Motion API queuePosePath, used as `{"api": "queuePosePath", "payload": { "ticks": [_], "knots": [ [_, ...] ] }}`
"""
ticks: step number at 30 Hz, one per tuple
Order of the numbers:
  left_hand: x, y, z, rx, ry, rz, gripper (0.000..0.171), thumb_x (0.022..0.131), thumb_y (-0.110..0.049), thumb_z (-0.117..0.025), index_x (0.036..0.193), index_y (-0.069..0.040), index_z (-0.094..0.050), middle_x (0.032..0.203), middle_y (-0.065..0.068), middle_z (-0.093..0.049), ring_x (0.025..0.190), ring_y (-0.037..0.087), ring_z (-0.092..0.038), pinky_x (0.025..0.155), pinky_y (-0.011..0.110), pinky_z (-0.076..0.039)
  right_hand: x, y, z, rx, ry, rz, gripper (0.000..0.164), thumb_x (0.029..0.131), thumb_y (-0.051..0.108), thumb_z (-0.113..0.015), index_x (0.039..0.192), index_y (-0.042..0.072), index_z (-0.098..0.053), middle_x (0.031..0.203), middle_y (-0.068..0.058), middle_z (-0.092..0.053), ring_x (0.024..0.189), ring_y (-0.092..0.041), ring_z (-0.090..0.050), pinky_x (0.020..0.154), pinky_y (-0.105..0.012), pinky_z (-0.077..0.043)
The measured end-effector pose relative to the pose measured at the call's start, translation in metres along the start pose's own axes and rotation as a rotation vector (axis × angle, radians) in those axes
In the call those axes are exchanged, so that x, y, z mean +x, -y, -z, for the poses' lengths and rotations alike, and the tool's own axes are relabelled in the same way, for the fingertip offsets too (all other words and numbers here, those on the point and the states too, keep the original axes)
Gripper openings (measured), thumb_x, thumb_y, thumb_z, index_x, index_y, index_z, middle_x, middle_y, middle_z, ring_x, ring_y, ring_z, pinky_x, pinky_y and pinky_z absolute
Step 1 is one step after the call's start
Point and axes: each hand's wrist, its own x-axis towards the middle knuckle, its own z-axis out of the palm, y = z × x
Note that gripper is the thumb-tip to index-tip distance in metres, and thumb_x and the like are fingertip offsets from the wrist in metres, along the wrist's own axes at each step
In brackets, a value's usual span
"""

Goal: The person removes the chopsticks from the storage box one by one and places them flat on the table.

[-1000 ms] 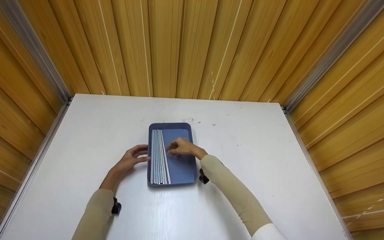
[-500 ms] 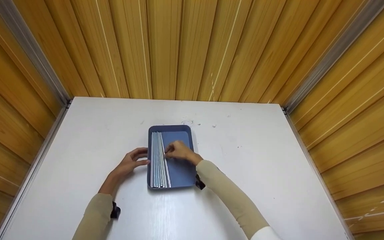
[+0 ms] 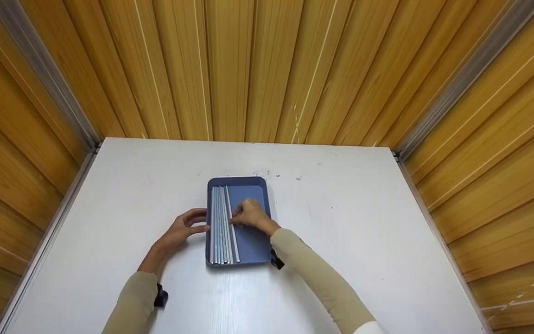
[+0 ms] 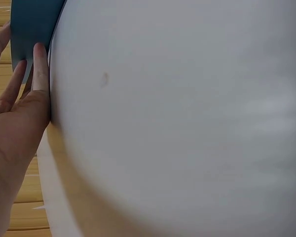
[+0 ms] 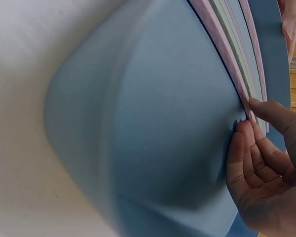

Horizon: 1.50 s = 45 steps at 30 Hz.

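A blue rectangular tray (image 3: 254, 248) lies on the white table. Several long, thin pastel straws (image 3: 219, 227) lie side by side along its left wall. Just right of this row is a pink straw (image 5: 218, 37), slightly apart from it at the far end. My right hand (image 3: 252, 217) reaches into the tray and pinches that straw near its middle between thumb and finger. Against the outside of the left wall, my left hand (image 3: 180, 232) rests with thumb and fingertips; its fingers (image 4: 40, 69) are spread and fairly straight in the left wrist view.
The white table (image 3: 350, 232) extends around the tray on all sides. Yellow wood-look panels (image 3: 248, 69) rise at the back and sides, with metal rails (image 3: 58, 79) at the corners. A black wrist camera (image 3: 161, 296) sits on the left forearm.
My right hand has come to the rightmost straw and pinched it. The straw's far end has shifted right, away from the row. My left hand stays at the tray's wall.
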Motion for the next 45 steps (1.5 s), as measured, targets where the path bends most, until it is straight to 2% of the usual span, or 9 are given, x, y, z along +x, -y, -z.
{"api": "queuePosePath", "payload": {
  "ticks": [12,15,18,23,27,34,40,45],
  "knots": [
    [0.002,0.005,-0.004,-0.010,0.005,0.006,0.068,0.091,-0.014,-0.078,0.150,-0.003,-0.045,0.149,0.021,-0.052,0.137,0.027,-0.052,0.107,0.022,-0.046,-0.008,-0.004,-0.005,-0.041,-0.093,-0.035,0.014,0.076,0.006,-0.086,0.075,-0.005,-0.077,0.070,-0.017,-0.075,0.049,-0.003,-0.048,0.046,-0.013,-0.037],
    [0.002,0.003,-0.004,0.000,-0.016,0.018,0.068,0.091,-0.016,-0.079,0.149,-0.005,-0.046,0.149,0.019,-0.053,0.137,0.026,-0.052,0.108,0.022,-0.043,-0.010,-0.008,-0.004,0.002,-0.112,-0.030,0.011,0.076,0.004,-0.083,0.076,-0.005,-0.078,0.071,-0.018,-0.075,0.049,-0.001,-0.050,0.047,-0.013,-0.040],
    [0.003,0.002,-0.003,0.002,-0.021,0.017,0.069,0.091,-0.015,-0.079,0.149,-0.003,-0.045,0.149,0.020,-0.053,0.138,0.029,-0.052,0.109,0.025,-0.046,-0.013,-0.011,-0.001,0.067,-0.107,-0.022,0.009,0.078,0.003,-0.079,0.077,-0.006,-0.078,0.068,-0.018,-0.074,0.048,0.000,-0.052,0.047,-0.013,-0.043],
    [0.004,0.002,-0.002,-0.009,-0.022,0.005,0.070,0.090,-0.012,-0.079,0.149,0.001,-0.045,0.148,0.024,-0.052,0.136,0.029,-0.053,0.104,0.023,-0.051,-0.016,-0.013,0.004,0.146,-0.081,-0.002,0.012,0.082,0.004,-0.073,0.082,-0.008,-0.076,0.064,-0.009,-0.070,0.049,0.000,-0.054,0.048,-0.015,-0.047],
    [0.004,0.003,-0.002,-0.028,-0.015,-0.014,0.069,0.090,-0.010,-0.078,0.149,0.002,-0.044,0.148,0.026,-0.051,0.134,0.028,-0.054,0.100,0.019,-0.052,-0.017,-0.013,0.005,0.170,-0.087,0.019,0.015,0.085,0.005,-0.070,0.086,-0.009,-0.074,0.068,-0.013,-0.072,0.050,0.000,-0.053,0.048,-0.015,-0.049],
    [0.002,0.004,-0.001,-0.028,-0.005,-0.035,0.068,0.091,-0.010,-0.077,0.149,0.002,-0.044,0.148,0.026,-0.051,0.133,0.027,-0.054,0.100,0.018,-0.050,-0.020,-0.008,0.007,0.155,-0.171,0.068,0.016,0.089,0.007,-0.068,0.092,-0.006,-0.076,0.082,-0.019,-0.076,0.059,0.001,-0.056,0.052,-0.013,-0.047],
    [0.002,0.003,-0.001,-0.036,-0.008,-0.027,0.069,0.091,-0.010,-0.078,0.149,0.002,-0.044,0.148,0.026,-0.051,0.133,0.028,-0.055,0.100,0.020,-0.052,-0.025,-0.004,0.012,0.183,-0.190,0.110,0.018,0.093,0.008,-0.068,0.098,-0.006,-0.076,0.089,-0.021,-0.077,0.073,-0.009,-0.066,0.064,-0.014,-0.052],
    [0.002,0.003,-0.001,-0.043,-0.002,-0.037,0.069,0.091,-0.010,-0.077,0.149,0.003,-0.043,0.148,0.028,-0.050,0.134,0.032,-0.053,0.099,0.020,-0.052,-0.030,-0.002,0.016,0.182,-0.177,0.140,0.018,0.095,0.009,-0.068,0.100,-0.006,-0.076,0.089,-0.021,-0.077,0.074,-0.014,-0.068,0.065,-0.014,-0.051]
  ]
}}
